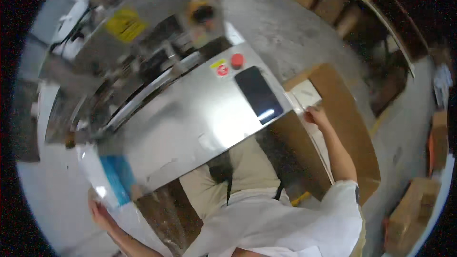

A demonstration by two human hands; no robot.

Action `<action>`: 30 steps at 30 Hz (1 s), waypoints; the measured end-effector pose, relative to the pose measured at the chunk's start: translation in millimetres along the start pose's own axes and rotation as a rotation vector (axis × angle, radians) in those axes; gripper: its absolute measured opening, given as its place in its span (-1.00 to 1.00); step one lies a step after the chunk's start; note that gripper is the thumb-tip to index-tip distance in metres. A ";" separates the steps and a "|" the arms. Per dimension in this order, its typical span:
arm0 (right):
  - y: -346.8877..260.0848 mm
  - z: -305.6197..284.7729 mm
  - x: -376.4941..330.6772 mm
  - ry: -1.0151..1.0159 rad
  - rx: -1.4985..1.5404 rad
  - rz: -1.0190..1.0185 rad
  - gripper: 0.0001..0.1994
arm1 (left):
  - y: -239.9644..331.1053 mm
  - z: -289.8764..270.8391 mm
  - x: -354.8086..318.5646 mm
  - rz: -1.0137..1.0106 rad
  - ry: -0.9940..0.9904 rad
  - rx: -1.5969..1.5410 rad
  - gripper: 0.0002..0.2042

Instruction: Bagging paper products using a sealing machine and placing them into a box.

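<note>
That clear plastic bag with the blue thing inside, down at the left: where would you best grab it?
Probably at its near lower corner, coming from below on the left, where the left hand already pinches it. The clear bag lies flat and limp off the edge of the steel machine top, so a thin free edge is easiest to pinch; the blue content sits further up.

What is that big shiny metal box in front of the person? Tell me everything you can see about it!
The metal machine looks like brushed steel, with a flat sloping panel that mirrors the room. On the panel sit a dark glossy screen, a round red button and small red and yellow stickers. Behind rises a taller steel part with a yellow label. A clear bag with blue print, held by the left hand, lies against its lower left corner.
</note>
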State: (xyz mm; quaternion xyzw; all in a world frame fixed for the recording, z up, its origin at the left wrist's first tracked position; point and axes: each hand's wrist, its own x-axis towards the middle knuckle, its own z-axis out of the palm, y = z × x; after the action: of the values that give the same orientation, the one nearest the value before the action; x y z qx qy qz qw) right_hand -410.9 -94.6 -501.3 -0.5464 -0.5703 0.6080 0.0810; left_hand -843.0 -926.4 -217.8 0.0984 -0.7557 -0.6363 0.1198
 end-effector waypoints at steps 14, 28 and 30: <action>-122.8 24.2 -95.9 -0.188 -0.122 -0.530 -0.66 | 15.6 69.5 65.0 0.504 0.130 0.857 -0.53; -251.6 131.8 -226.5 -0.150 -0.123 -0.815 -0.65 | 58.0 68.0 41.3 0.692 0.314 0.558 -0.70; -264.6 158.0 -251.5 -0.158 -0.202 -0.938 -0.65 | 75.8 78.1 21.8 0.682 0.247 0.529 -0.71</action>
State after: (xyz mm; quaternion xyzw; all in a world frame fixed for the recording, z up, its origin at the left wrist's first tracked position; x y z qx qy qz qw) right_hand -571.3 -282.7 -189.6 -0.1878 -0.8156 0.4872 0.2494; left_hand -887.3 -846.7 -154.5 -0.0540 -0.8617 -0.3287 0.3828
